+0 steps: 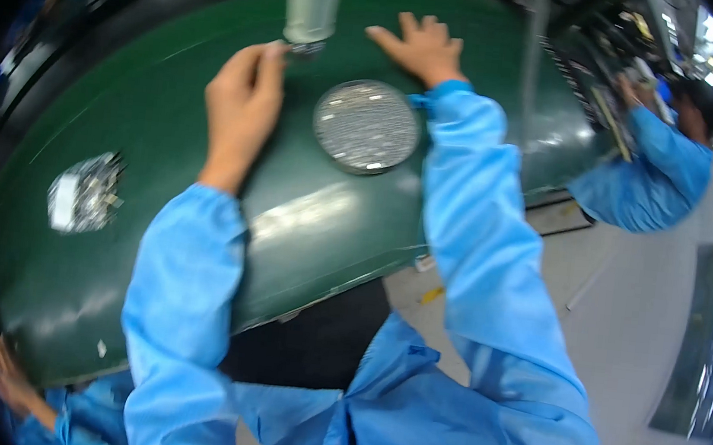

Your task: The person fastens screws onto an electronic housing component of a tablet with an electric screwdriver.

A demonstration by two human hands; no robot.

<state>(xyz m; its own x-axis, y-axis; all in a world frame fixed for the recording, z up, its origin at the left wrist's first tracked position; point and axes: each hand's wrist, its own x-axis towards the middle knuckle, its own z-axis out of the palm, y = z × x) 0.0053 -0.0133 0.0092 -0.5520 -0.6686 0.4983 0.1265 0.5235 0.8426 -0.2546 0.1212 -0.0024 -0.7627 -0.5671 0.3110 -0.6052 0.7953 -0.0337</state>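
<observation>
My left hand (245, 111) is raised over the green table, its thumb and index finger pinched together. Whatever those fingertips hold, if anything, is too blurred to make out. Just right of them is the dark lower tip of a pale green upright cylinder (312, 1). My right hand (425, 49) lies palm down on the table with its fingers spread, holding nothing. Between my two hands sits a round, clear-rimmed disc (366, 128) with a silvery, ribbed-looking surface. The right hand is beyond it, and the right cuff is close to its edge.
A crumpled, shiny clear bag (86, 194) with a white label lies on the green table (190, 66) at the left. A co-worker in blue (653, 167) works at the far right. Another person's hand (10, 373) shows at lower left. A grey post (532, 58) rises behind my right hand.
</observation>
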